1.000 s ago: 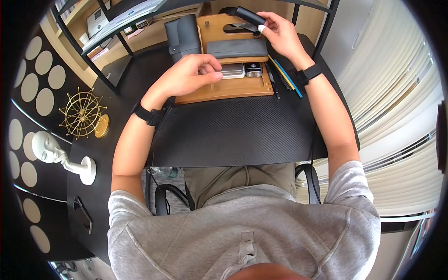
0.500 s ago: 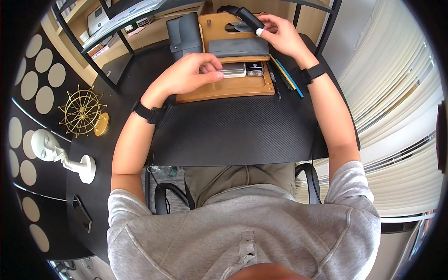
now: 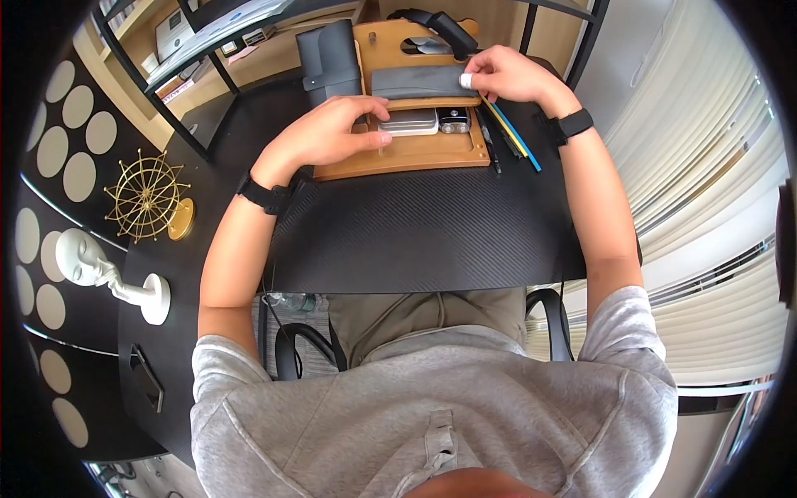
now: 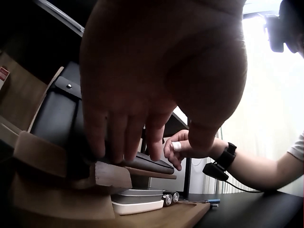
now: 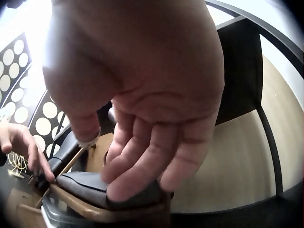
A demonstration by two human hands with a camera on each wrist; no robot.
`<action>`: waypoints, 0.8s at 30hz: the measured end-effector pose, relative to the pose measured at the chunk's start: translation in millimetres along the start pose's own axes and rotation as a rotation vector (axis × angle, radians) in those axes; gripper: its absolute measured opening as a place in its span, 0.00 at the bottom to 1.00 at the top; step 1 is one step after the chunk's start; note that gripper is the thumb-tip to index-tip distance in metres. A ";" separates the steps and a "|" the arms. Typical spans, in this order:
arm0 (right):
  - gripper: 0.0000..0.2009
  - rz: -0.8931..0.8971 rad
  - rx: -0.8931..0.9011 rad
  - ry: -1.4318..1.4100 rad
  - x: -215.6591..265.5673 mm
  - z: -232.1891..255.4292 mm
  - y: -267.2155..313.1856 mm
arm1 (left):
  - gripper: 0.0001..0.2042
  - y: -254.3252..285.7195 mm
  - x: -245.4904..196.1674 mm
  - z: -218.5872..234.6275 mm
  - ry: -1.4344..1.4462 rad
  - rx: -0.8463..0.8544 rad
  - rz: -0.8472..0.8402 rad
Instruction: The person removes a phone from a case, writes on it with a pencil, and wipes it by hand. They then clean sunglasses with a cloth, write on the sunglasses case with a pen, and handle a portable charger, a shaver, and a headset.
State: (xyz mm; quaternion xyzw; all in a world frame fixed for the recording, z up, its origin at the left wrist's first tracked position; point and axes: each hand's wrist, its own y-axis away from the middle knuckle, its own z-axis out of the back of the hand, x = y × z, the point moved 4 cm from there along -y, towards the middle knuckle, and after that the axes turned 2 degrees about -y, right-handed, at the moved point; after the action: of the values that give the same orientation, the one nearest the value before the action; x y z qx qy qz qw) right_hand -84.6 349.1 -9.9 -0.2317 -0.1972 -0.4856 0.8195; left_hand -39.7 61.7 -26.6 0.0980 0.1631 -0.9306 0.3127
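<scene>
In the head view my right hand (image 3: 513, 81) is at the right end of a grey pouch (image 3: 419, 82), its fingertips overlapping that end. The right wrist view shows the fingers loosely bent over the pouch, thumb apart. My left hand (image 3: 330, 133) hovers at the left side of a wooden desk organizer (image 3: 390, 162), loosely curved and holding nothing. Its fingertips are close to a white-and-grey flat case (image 3: 408, 124), beside a small black-and-silver device with round ends (image 3: 453, 120). A long black object with a strap-like end (image 3: 452, 35) leans over the organizer's upright back.
A dark leather case (image 3: 329, 60) stands left of the organizer. Pens and pencils (image 3: 516, 137) lie on its right. Further left are a gold wheel ornament (image 3: 148, 197), a white face sculpture (image 3: 83, 257) and a phone (image 3: 147, 380). A black shelf frame (image 3: 178, 112) rises behind.
My right hand has let go of the black object at the organizer's top and come down toward the grey pouch's right end. The left hand has barely moved.
</scene>
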 end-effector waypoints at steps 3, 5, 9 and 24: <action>0.16 -0.033 0.010 0.104 8.1 2.7 5.6 | 0.23 1.4 -2.2 -3.9 -0.056 0.040 -0.029; 0.17 0.038 -0.033 0.220 6.3 3.0 4.8 | 0.23 2.5 -4.6 -4.8 -0.081 0.053 -0.039; 0.21 0.066 -0.050 0.278 7.4 0.9 5.3 | 0.23 2.3 -7.0 -4.7 -0.078 0.068 -0.037; 0.24 0.114 0.083 0.233 28.3 -10.6 11.2 | 0.25 5.0 -25.1 -8.2 -0.051 0.261 0.027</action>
State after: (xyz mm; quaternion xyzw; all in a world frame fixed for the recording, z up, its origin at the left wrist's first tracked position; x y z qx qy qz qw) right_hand -60.9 327.8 -5.2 -0.1504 -0.1073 -0.4533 0.8720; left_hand -16.3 74.8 -28.3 0.1163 0.0315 -0.9418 0.3139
